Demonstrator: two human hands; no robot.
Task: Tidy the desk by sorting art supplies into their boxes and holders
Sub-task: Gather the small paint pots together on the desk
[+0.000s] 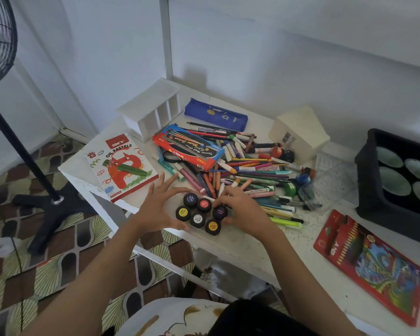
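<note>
Paint jars: six black-lidded paint jars (197,218) sit bunched in a clear tray, lower centre of the frame, at the near edge of the desk (252,248).
Left hand: left hand (159,209) cups the bunch from the left, thumb and forefinger curved round it, other fingers spread.
Right hand: right hand (244,210) grips the bunch's right side, fingers curled over the purple-labelled jar.
Pile: pens and crayons (243,170) lie heaped just behind the jars.
Boxes: pastel box (121,166) at left; white holder (150,110) upper left; pencil box (371,265) lower right.
</note>
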